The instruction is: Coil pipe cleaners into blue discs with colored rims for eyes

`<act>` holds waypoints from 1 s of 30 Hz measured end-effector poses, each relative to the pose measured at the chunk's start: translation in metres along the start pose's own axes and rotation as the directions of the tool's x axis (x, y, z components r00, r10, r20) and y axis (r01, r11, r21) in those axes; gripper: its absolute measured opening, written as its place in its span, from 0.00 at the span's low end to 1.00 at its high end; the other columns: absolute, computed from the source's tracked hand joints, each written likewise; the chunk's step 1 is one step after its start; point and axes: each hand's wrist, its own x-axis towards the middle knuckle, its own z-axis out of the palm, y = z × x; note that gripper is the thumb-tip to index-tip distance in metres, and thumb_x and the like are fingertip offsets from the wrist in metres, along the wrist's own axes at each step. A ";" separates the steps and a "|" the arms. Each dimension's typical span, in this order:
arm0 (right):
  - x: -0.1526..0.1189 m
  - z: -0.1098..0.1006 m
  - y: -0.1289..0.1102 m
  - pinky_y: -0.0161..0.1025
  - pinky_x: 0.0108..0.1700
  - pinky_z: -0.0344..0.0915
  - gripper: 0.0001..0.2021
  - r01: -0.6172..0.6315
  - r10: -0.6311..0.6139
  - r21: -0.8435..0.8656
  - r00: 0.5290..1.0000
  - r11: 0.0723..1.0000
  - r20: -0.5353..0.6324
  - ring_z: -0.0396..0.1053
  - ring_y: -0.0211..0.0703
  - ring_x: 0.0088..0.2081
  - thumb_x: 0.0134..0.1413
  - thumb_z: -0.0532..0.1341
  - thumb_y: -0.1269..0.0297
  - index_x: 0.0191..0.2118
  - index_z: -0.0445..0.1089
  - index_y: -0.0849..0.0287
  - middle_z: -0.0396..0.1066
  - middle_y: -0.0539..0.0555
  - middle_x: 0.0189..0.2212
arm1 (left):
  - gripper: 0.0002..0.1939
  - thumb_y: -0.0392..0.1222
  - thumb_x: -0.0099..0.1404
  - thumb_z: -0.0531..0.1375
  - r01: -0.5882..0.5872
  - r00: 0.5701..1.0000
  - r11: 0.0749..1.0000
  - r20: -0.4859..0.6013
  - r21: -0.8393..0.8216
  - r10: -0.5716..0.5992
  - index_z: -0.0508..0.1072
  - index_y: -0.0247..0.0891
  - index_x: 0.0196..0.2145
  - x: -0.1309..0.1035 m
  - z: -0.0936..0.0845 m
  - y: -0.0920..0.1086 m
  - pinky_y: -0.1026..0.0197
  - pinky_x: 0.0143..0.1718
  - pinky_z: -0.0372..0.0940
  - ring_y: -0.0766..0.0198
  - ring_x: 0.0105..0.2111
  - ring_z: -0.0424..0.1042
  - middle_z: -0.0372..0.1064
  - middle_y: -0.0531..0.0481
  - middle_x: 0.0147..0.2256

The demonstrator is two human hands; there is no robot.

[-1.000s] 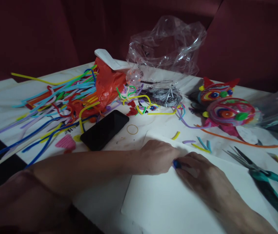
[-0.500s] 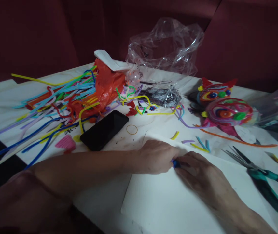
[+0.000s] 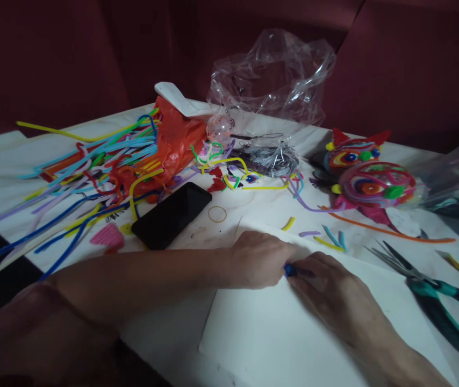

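My left hand [image 3: 259,259] and my right hand [image 3: 328,287] meet over a white sheet [image 3: 286,333] on the table. Both pinch a small blue piece [image 3: 289,270], likely a bit of pipe cleaner, between their fingertips. The left forearm lies across the table's near edge. Short cut bits of pipe cleaner [image 3: 326,239] in yellow, purple and blue lie just beyond the hands.
A black phone [image 3: 172,214] and a rubber band [image 3: 217,214] lie left of the sheet. A heap of coloured pipe cleaners [image 3: 88,172] and an orange bag [image 3: 175,142] fill the left. Clear plastic bag [image 3: 273,80], a colourful craft figure [image 3: 368,180] and green-handled scissors [image 3: 427,285] are on the right.
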 end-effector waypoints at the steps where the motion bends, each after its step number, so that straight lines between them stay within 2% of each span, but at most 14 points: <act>1: 0.000 0.000 -0.001 0.38 0.29 0.62 0.13 0.009 -0.009 0.005 1.000 1.000 0.003 0.64 0.44 0.31 0.53 0.49 0.60 0.32 0.70 0.56 0.65 0.53 0.30 | 0.10 0.35 0.57 0.54 -0.014 1.000 1.000 -0.001 0.025 0.014 0.68 0.41 0.37 -0.001 -0.001 0.001 0.64 0.26 0.59 0.63 0.32 0.70 0.71 0.54 0.32; 3: 0.001 -0.001 -0.002 0.38 0.29 0.62 0.13 0.016 -0.016 0.011 1.000 1.000 0.002 0.64 0.44 0.32 0.54 0.49 0.60 0.32 0.70 0.55 0.65 0.53 0.30 | 0.09 0.35 0.57 0.55 -0.070 0.997 0.991 0.019 0.114 0.069 0.69 0.39 0.37 -0.004 -0.004 0.002 0.63 0.24 0.58 0.61 0.31 0.70 0.71 0.52 0.32; 7: 0.002 -0.002 -0.002 0.38 0.29 0.61 0.13 0.007 -0.007 0.006 1.000 1.000 0.018 0.64 0.44 0.31 0.54 0.49 0.60 0.31 0.69 0.56 0.64 0.52 0.29 | 0.06 0.39 0.56 0.60 -0.207 0.971 0.947 0.170 0.245 0.168 0.70 0.34 0.30 -0.018 -0.009 0.006 0.62 0.22 0.57 0.60 0.26 0.69 0.70 0.49 0.27; 12: 0.001 -0.001 -0.001 0.37 0.29 0.60 0.13 0.027 -0.027 0.009 0.999 1.000 0.020 0.63 0.43 0.31 0.55 0.49 0.61 0.32 0.69 0.57 0.63 0.53 0.30 | 0.14 0.48 0.55 0.62 -0.280 0.960 0.898 0.080 0.339 0.270 0.70 0.33 0.31 -0.034 -0.006 0.012 0.61 0.23 0.57 0.60 0.27 0.67 0.68 0.45 0.30; 17: 0.000 0.000 -0.001 0.38 0.30 0.60 0.14 0.047 -0.047 0.007 0.999 0.999 0.018 0.62 0.43 0.31 0.56 0.48 0.62 0.32 0.70 0.56 0.63 0.52 0.29 | 0.22 0.56 0.51 0.63 -0.283 0.959 0.887 0.088 0.364 0.270 0.70 0.31 0.29 -0.035 -0.003 0.015 0.61 0.23 0.57 0.59 0.29 0.66 0.66 0.45 0.27; 23: 0.002 -0.002 -0.002 0.37 0.29 0.60 0.14 0.065 -0.064 -0.023 0.998 0.998 0.028 0.62 0.43 0.30 0.56 0.48 0.62 0.29 0.68 0.57 0.63 0.53 0.29 | 0.23 0.58 0.51 0.62 -0.285 0.951 0.908 0.206 0.306 0.229 0.70 0.32 0.32 -0.029 -0.005 0.010 0.61 0.23 0.56 0.59 0.28 0.68 0.69 0.46 0.28; 25: 0.001 -0.003 -0.002 0.37 0.29 0.60 0.14 0.054 -0.053 -0.025 0.997 0.998 0.049 0.62 0.43 0.30 0.56 0.48 0.61 0.28 0.68 0.57 0.63 0.54 0.29 | 0.22 0.57 0.52 0.61 -0.298 0.950 0.903 0.190 0.310 0.248 0.70 0.33 0.32 -0.030 -0.006 0.009 0.61 0.23 0.56 0.59 0.27 0.69 0.69 0.47 0.28; 30: 0.002 -0.003 -0.004 0.36 0.27 0.59 0.14 0.047 -0.046 -0.008 0.998 0.999 0.043 0.63 0.43 0.31 0.54 0.48 0.62 0.30 0.70 0.55 0.63 0.53 0.30 | 0.24 0.56 0.53 0.62 -0.272 0.960 0.898 0.037 0.345 0.277 0.67 0.31 0.38 -0.037 -0.007 0.013 0.60 0.24 0.57 0.59 0.28 0.69 0.70 0.45 0.31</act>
